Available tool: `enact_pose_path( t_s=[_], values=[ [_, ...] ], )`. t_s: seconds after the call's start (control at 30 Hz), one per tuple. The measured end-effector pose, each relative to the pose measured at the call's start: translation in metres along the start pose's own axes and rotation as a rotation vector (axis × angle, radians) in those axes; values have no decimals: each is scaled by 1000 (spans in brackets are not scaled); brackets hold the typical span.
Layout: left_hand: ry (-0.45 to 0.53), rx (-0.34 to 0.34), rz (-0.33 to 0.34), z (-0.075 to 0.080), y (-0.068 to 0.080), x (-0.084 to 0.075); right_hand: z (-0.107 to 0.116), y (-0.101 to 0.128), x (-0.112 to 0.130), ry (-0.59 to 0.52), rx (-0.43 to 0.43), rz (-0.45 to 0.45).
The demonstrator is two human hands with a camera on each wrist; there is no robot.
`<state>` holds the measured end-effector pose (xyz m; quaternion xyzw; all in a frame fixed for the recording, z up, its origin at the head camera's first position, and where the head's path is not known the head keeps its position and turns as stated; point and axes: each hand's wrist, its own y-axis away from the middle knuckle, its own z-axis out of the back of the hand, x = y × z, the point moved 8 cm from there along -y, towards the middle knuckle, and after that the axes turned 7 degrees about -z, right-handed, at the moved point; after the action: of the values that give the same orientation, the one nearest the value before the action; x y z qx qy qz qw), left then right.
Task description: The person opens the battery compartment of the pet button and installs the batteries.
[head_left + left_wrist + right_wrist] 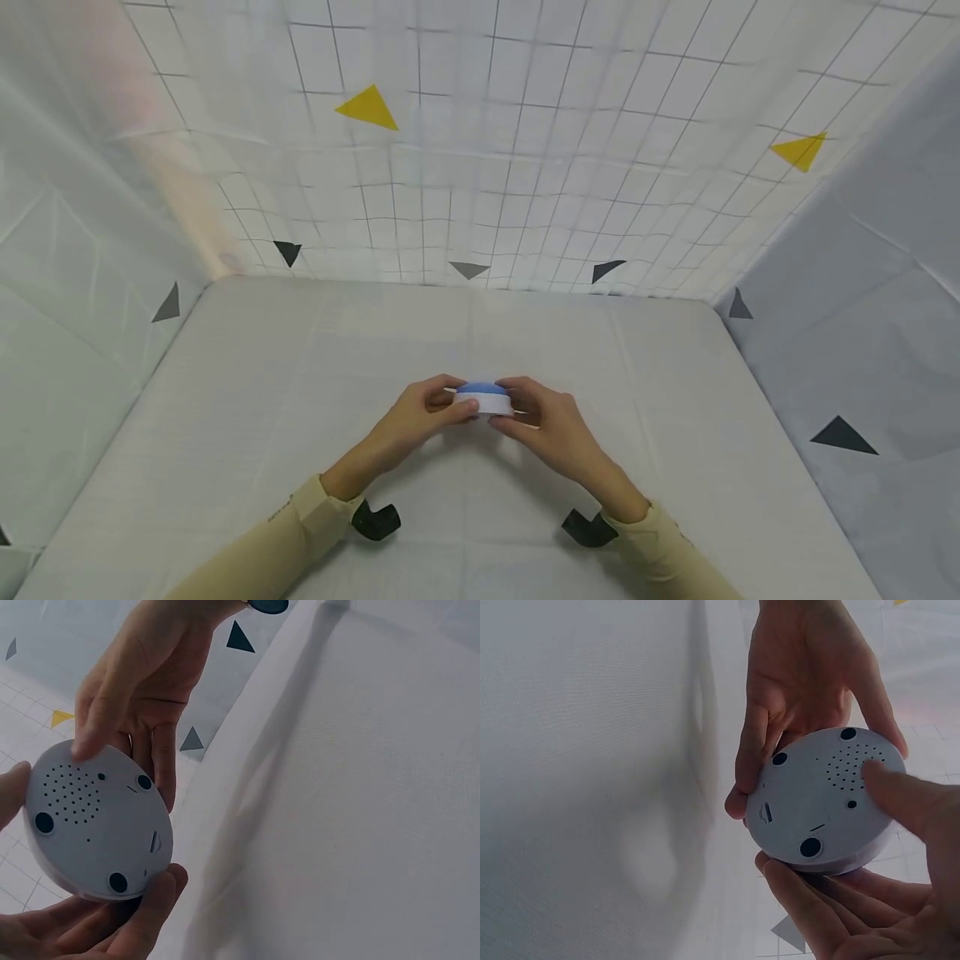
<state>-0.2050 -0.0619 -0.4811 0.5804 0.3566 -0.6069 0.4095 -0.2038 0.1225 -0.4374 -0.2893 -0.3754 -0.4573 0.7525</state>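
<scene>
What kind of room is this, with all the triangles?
Probably a small recording booth, not a real room: white gridded cloth walls with yellow triangle markers surround a plain white table, where both hands hold a round white-and-blue device.

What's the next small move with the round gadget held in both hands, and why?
Probably lower the gadget onto the table. Left hand and right hand both grip its rim and hold it above the surface, blue top up; the wrist views show its underside with dark rubber feet, free to land.

A round white device [483, 402] with a blue top, speaker holes and dark feet underneath, is held level above the table's middle.
</scene>
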Motion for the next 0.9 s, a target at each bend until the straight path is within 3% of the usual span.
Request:
enact_pose_path(
  t_s=[0.3,0.67,0.9],
  values=[
    [-101,-65,12,6,0,4,-1,0,-6,-18,26,-63],
    [-38,21,-70,1,-1,-1,0,0,-9,-14,74,-136],
    [-3,88,-129,-4,-2,-7,-1,-1,-8,-12,86,-110]
  ],
)
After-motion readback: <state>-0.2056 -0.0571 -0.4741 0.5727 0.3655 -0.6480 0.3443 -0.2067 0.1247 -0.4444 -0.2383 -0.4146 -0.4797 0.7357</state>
